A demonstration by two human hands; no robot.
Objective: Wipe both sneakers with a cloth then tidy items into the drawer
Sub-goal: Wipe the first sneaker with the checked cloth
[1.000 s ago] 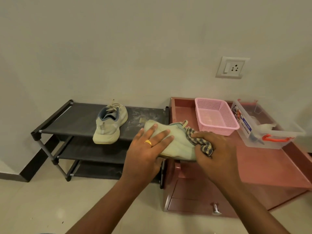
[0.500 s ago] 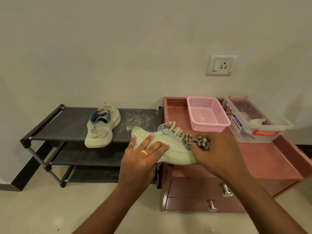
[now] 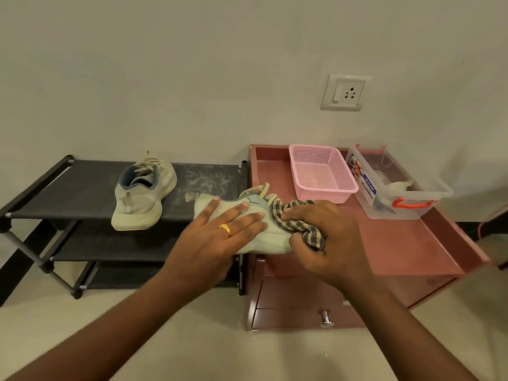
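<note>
A pale green sneaker lies on its side in the air between the black shoe rack and the reddish cabinet top. My left hand, with a gold ring, grips its heel half, fingers spread flat over the side. My right hand presses a bunched dark-and-beige checked cloth against the sneaker's toe half. The second pale sneaker stands upright on the rack's top shelf, heel toward me. Below the cabinet top, a drawer front with a metal knob is shut.
A pink mesh basket and a clear plastic box with an orange handle sit at the back of the cabinet top. A wall socket is above them. Pale floor lies in front of both pieces of furniture.
My right hand has slid the cloth along the sneaker toward its toe. The sneaker has tilted slightly, and my left hand has kept its hold on the heel half.
</note>
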